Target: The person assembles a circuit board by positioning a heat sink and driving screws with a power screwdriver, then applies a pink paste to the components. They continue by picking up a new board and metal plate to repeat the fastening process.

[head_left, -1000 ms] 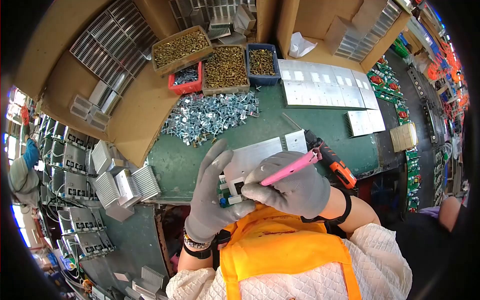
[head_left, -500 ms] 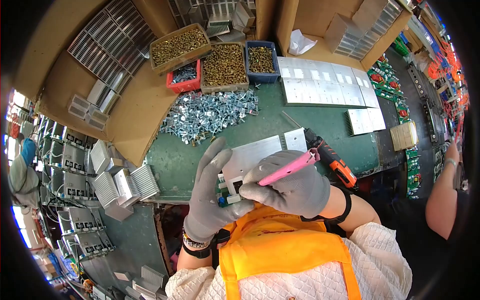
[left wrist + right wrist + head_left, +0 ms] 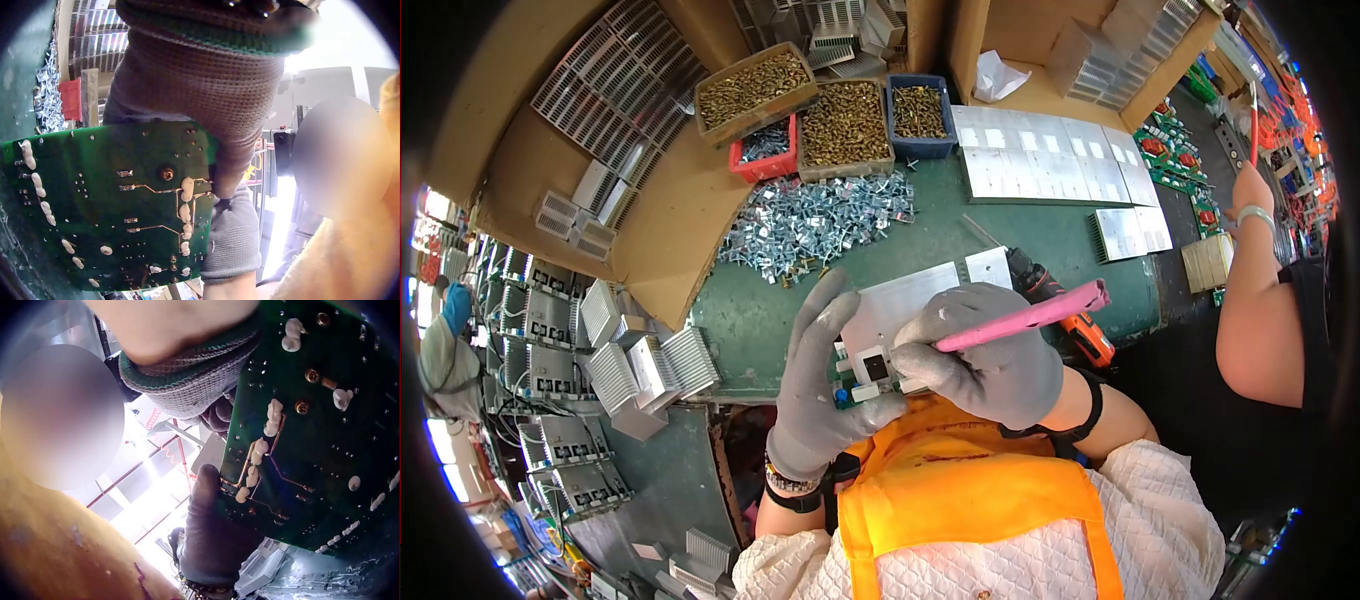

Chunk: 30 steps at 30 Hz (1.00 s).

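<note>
My gloved left hand grips a green circuit board by its near edge; blue and white parts show on its upper side in the head view. A bright metal plate extends beyond it. My gloved right hand pinches a slim pink pen-like tool over the board's right side; the fingers hide its tip. Beside the right fingertips sits a black square component. White blobs and copper traces mark the board's underside in both wrist views, where the left thumb lies at its edge.
An orange-black power screwdriver lies right of the hands. Beyond are a heap of small metal clips, bins of brass screws and a row of metal plates. Finned heat sinks stand left. Another person's arm reaches in at right.
My right hand has shifted slightly right, uncovering more of the black component, and the pink tool's back end has swung right. The other person's arm has moved further into view.
</note>
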Each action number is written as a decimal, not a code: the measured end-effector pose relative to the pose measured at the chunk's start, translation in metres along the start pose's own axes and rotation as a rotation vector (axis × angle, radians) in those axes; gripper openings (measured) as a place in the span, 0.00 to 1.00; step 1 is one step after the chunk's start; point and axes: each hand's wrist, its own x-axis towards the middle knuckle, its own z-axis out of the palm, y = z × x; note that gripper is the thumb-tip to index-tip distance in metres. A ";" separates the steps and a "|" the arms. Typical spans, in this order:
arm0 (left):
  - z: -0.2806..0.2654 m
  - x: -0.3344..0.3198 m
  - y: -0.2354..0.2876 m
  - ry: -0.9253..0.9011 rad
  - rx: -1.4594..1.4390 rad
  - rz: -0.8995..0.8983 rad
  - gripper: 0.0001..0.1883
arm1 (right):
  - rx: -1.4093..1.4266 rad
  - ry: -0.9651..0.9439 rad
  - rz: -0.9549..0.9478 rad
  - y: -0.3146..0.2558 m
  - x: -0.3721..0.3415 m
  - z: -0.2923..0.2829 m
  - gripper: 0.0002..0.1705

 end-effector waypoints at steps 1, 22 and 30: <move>0.000 0.000 -0.001 -0.001 -0.005 0.003 0.50 | 0.000 0.001 0.003 0.000 0.000 0.000 0.08; 0.007 -0.004 -0.003 0.054 -0.093 -0.080 0.51 | 0.082 0.113 0.107 -0.001 -0.019 -0.029 0.10; 0.008 -0.005 -0.004 0.068 -0.077 -0.084 0.52 | 0.006 0.075 0.093 0.004 -0.016 -0.023 0.13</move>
